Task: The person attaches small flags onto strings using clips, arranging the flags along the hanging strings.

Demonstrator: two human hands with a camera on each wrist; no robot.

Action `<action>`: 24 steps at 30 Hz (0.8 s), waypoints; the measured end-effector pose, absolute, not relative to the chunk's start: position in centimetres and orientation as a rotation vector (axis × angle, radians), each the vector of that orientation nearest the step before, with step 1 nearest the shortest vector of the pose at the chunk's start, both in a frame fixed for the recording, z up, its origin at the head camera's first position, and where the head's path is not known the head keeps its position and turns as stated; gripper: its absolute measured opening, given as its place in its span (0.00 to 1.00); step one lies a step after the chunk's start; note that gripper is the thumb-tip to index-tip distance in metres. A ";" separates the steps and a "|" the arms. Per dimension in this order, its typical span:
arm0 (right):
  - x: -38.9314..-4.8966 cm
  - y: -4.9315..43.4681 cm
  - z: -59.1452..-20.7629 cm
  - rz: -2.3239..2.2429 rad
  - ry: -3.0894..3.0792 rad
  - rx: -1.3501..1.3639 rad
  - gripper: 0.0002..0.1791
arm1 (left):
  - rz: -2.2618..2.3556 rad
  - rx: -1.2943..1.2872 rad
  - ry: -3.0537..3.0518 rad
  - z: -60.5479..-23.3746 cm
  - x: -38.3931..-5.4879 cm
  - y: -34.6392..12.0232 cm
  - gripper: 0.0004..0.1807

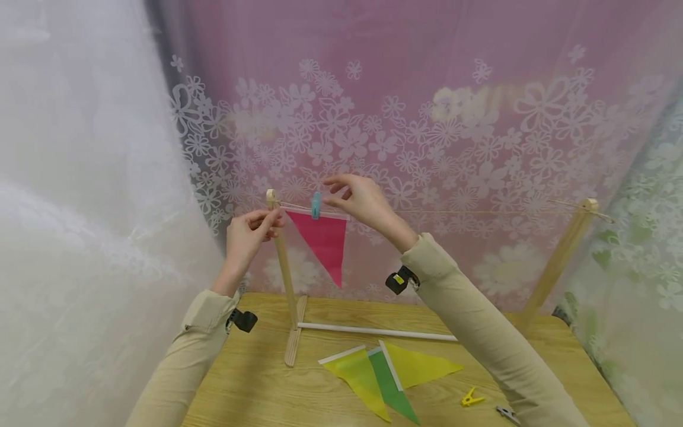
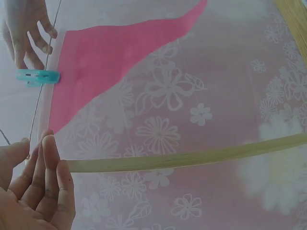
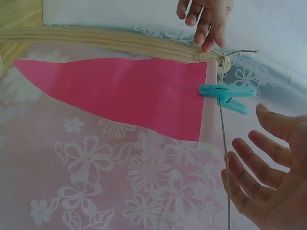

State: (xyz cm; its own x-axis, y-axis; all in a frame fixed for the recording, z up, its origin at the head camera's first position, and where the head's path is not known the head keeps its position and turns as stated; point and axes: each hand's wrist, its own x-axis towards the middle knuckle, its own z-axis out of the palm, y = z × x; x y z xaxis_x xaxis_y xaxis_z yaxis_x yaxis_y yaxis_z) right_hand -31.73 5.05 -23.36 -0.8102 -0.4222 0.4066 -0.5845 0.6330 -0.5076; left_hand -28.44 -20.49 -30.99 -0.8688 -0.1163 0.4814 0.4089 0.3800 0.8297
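Note:
A pink triangular pennant [image 1: 322, 240] with a white top strip hangs point down from a thin string [image 1: 453, 212]. A light-blue clothespin [image 1: 316, 206] clips the strip to the string. My right hand [image 1: 360, 198] is just right of the clothespin, fingers spread and apart from it in the right wrist view. My left hand [image 1: 251, 234] is beside the left wooden post [image 1: 285, 267], fingertips right at the pennant's upper left corner. In the left wrist view, a gap shows between the left thumb [image 2: 21, 151] and the fingers.
On the wooden table [image 1: 235, 367] lie two yellow pennants [image 1: 421, 365] and a green pennant [image 1: 386, 379]. A yellow clothespin [image 1: 471, 397] and a grey clothespin [image 1: 507, 414] lie nearby. A white rod [image 1: 373, 330] runs from the left post's foot toward the right post [image 1: 560, 267]. Flowered curtains surround the table.

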 end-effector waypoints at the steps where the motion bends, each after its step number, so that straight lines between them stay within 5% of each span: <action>1: -31.6 5.3 -23.5 0.946 -2.594 0.811 0.23 | -1.507 -0.259 -2.174 -31.1 -28.3 -20.4 0.21; 11: -29.3 8.0 -25.0 1.049 -2.336 0.760 0.10 | -1.441 -0.310 -2.207 -33.1 -27.1 -19.1 0.16; 24: -25.4 13.6 -29.2 1.090 -2.168 0.663 0.08 | -1.429 -0.349 -2.183 -37.3 -26.2 -16.1 0.15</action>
State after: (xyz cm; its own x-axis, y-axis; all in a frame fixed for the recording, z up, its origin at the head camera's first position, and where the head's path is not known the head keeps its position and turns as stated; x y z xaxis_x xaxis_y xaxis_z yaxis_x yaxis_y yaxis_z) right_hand -25.41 13.62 -29.21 -0.6845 -0.1572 0.7119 -0.6651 0.5345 -0.5215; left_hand -26.24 -16.10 -37.28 -0.8401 -0.0590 0.5392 0.4707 0.4147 0.7788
